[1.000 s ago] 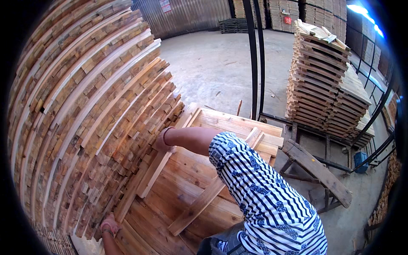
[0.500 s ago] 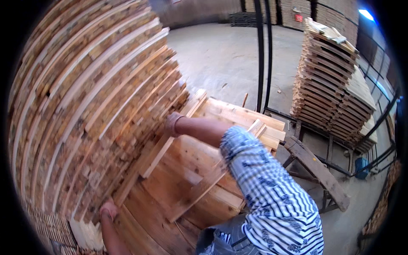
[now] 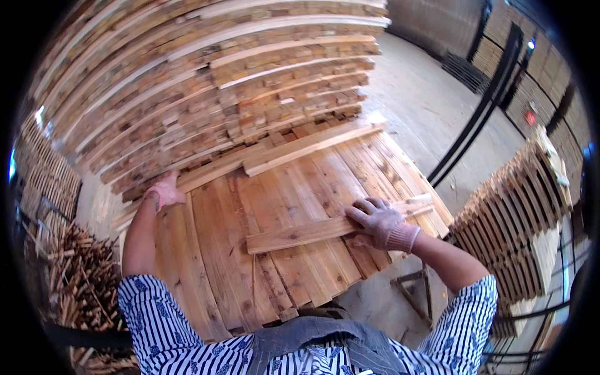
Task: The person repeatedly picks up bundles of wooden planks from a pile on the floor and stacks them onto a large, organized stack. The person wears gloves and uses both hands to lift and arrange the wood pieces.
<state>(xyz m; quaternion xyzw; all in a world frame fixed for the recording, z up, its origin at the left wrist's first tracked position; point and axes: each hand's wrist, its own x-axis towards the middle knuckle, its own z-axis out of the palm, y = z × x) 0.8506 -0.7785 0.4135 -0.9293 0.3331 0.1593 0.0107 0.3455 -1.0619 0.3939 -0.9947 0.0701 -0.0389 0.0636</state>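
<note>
A row of wooden boards (image 3: 294,200) lies side by side in front of me as a broad panel. My right hand (image 3: 378,224), in a pale work glove, is closed over a short wooden strip (image 3: 300,234) lying across the boards, toward its right end. At the far left, my gloved left hand (image 3: 165,190) is closed around a long wooden strip (image 3: 219,169) along the panel's far edge; its fingertips are partly hidden. Another wooden strip (image 3: 319,145) lies beside that one, overlapping its right part.
A tall stack of layered timber (image 3: 219,81) rises directly behind the panel. More stacked slats (image 3: 515,212) stand at the right, past black upright bars (image 3: 478,103). Scrap sticks (image 3: 90,275) are heaped at the lower left. Concrete floor (image 3: 419,81) shows beyond.
My view has swung to the left. My right hand has left the far strip and come nearer, onto the short strip. My left hand stays at the far strip's left part.
</note>
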